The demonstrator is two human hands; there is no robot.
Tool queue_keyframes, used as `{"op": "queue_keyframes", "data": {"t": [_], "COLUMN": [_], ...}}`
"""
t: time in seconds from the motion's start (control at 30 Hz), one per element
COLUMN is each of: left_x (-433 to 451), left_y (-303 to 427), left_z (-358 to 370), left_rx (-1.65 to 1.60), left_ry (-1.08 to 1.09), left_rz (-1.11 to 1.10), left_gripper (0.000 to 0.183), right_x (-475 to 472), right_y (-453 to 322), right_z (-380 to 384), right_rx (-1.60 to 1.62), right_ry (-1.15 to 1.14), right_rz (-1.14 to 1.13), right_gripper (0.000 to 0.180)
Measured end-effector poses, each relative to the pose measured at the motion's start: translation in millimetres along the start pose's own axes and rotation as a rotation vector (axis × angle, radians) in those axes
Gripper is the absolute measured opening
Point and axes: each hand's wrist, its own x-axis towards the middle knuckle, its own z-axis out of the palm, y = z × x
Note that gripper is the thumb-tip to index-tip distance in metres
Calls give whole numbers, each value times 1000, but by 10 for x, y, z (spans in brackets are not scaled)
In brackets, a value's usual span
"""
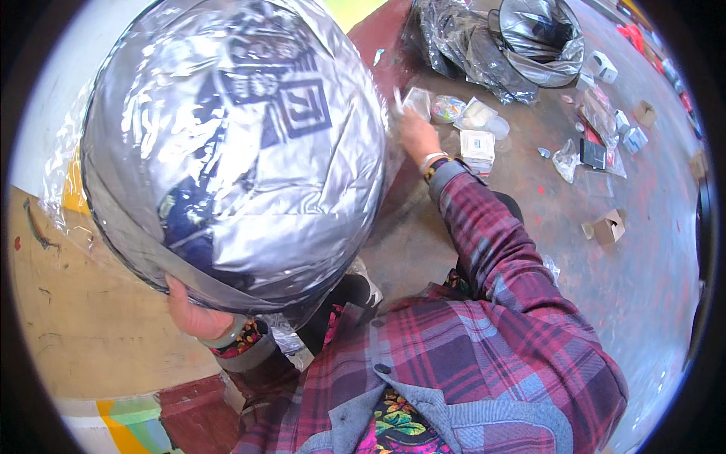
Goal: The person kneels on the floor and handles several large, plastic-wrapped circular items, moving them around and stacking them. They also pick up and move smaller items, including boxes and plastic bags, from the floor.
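Note:
A large round silver film piece with a thin dark rim (295,181) fills the upper left of the head view, tilted up before me. Its shiny, creased face carries dark printed marks or reflections. My left hand (198,315) grips the lower rim, thumb on the near face and the other fingers mostly hidden. Beyond its right edge, my right hand (418,136) is closed around a thin white item (397,101), too blurred to name. That hand is apart from the rim or only just beside it; I cannot tell which. Clear plastic film (62,187) sticks out behind the left side.
On the floor at the upper right lie a second silver hoop piece (539,45) and crumpled clear plastic (454,40). Small packets, a white box (477,144), a black box (592,154) and an open cardboard box (610,227) are scattered nearby. A tan wall panel (85,306) stands left.

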Motion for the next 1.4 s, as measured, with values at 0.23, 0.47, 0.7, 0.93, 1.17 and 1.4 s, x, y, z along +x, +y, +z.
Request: {"op": "queue_keyframes", "data": {"t": [0.23,0.47,0.7,0.93,1.17,1.4], "left_x": [206,-171,-507,-325,610,1011], "left_y": [848,1532,2094,1882,806,-836], "left_z": [-676,-667,-1284,-1299,-754,-377], "left_rx": [990,585,837,736,829,984], "left_ry": [183,611,517,397,421,284], "left_rz": [550,375,541,361,523,600], "left_gripper": [59,42,35,34,35,29], "right_x": [-244,-195,-319,-1474,-3359,-3459], "right_y": [513,1564,985,1682,1786,1796], "right_z": [279,309,498,1017,1067,1261], "right_rx": [-309,771,499,-2,626,933], "right_ry": [-547,-393,-570,-776,-749,-343], "right_rz": [-125,392,577,320,1722,2091], "right_gripper": [22,34,20,23,29,15]}}
